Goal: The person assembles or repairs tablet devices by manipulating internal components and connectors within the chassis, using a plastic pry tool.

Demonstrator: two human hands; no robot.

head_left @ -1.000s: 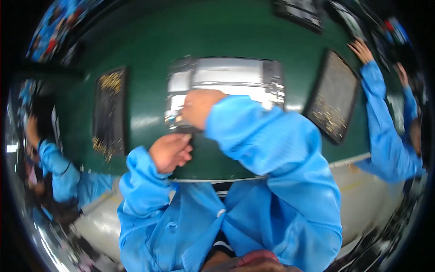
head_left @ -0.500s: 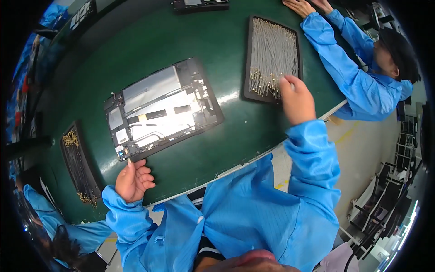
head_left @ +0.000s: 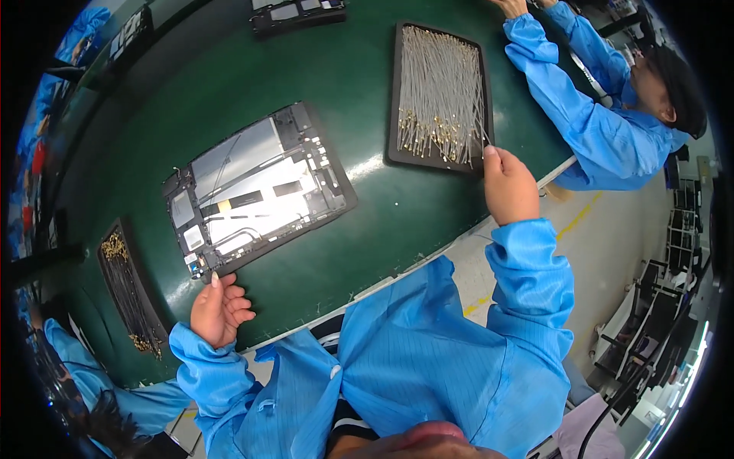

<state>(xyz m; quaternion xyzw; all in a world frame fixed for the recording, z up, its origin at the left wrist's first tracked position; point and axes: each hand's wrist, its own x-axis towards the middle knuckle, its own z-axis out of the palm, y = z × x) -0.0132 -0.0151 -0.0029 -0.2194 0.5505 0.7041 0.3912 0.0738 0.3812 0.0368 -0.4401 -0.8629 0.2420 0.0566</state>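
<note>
An opened tablet [head_left: 267, 180], its silvery inside facing up, lies tilted on the green table. At its near left corner is my left hand [head_left: 220, 310], the thumb tip touching the edge and the other fingers loosely curled, apart from the thumb. My right hand [head_left: 511, 183] is at the near right corner of a black tray [head_left: 391, 115] of grey cables [head_left: 440, 84] with gold-coloured ends. Its thumb and forefinger pinch one thin grey cable [head_left: 484, 136], which runs up along the tray's right side; the end in the fingers is hidden.
On the left stands a narrow dark tray [head_left: 130, 287] of black cables with gold-coloured ends. Another dark device [head_left: 298, 15] lies at the far edge. A co-worker in a blue sleeve [head_left: 550, 92] sits at the right; another blue sleeve [head_left: 145, 398] shows at the lower left.
My right hand has moved right, from over the cable ends to the tray's corner, with a cable now between its fingers. The left hand stays at the tablet's corner. The whole view has shifted slightly.
</note>
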